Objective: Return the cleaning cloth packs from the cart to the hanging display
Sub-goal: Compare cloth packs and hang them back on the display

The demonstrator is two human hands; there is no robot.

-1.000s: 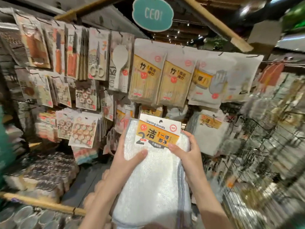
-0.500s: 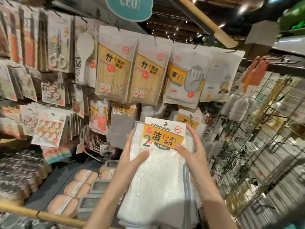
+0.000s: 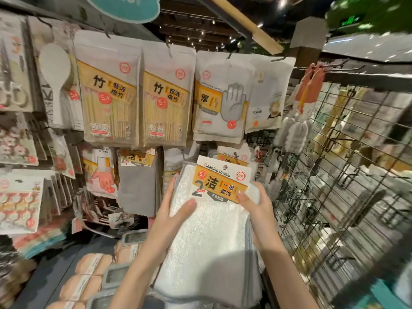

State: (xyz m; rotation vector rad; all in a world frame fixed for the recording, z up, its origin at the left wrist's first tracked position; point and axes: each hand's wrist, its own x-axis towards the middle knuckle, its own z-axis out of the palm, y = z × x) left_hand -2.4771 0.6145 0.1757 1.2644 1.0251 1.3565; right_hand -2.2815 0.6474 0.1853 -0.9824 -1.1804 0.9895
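I hold a white cleaning cloth pack point(image 3: 209, 248) upright with both hands, just in front of the hanging display. Its orange and white header card point(image 3: 220, 181) reads "Cleaning towels". My left hand point(image 3: 171, 217) grips the pack's left edge, thumb across the front. My right hand point(image 3: 258, 210) grips its right edge, thumb on the card. Directly behind the card hangs a matching white cloth pack point(image 3: 233, 156), mostly hidden. A grey cloth pack point(image 3: 137, 186) hangs to the left.
Bamboo stick packs point(image 3: 109, 101) and a glove pack point(image 3: 220, 101) hang in the row above. A black wire grid panel point(image 3: 338, 175) with hooks stands close on the right. Sponges point(image 3: 89, 270) lie on the shelf below left.
The view has shifted right and closer to the display. The pack in my two hands has risen toward the matching white pack hanging behind it.
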